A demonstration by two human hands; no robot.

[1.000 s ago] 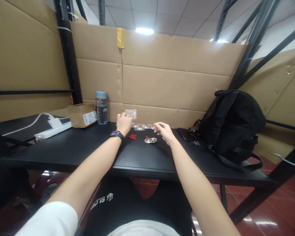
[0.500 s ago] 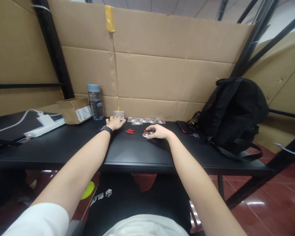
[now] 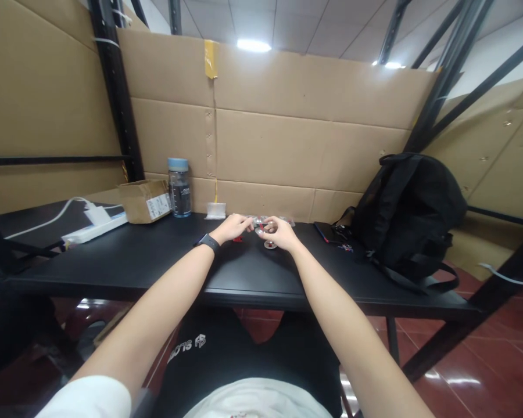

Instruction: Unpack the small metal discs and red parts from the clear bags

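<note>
My right hand (image 3: 281, 233) pinches a small shiny round disc (image 3: 258, 230) with a red part on it, held just above the table. Close to its left side, my left hand (image 3: 234, 227), wearing a dark wristband, has its fingers bent together; what they hold, if anything, is too small to tell. Below my right fingers, another shiny disc (image 3: 270, 245) with a red centre lies on the black table (image 3: 244, 273). Small red pieces (image 3: 237, 238) rest beside my left hand, partly covered by it. Behind both hands, a row of clear packets (image 3: 290, 221) is mostly hidden.
A clear plastic bag (image 3: 215, 211) leans by the cardboard wall (image 3: 265, 145). To the left stand a water bottle (image 3: 179, 188), an open cardboard box (image 3: 144, 202) and a white power strip (image 3: 96, 227). On the right are a flat dark device (image 3: 326, 232) and a black backpack (image 3: 412, 215).
My left hand has moved from the clear bag to the right, close to my right hand. My right hand now holds a disc raised, and one disc lies below it. The view has tilted upward.
</note>
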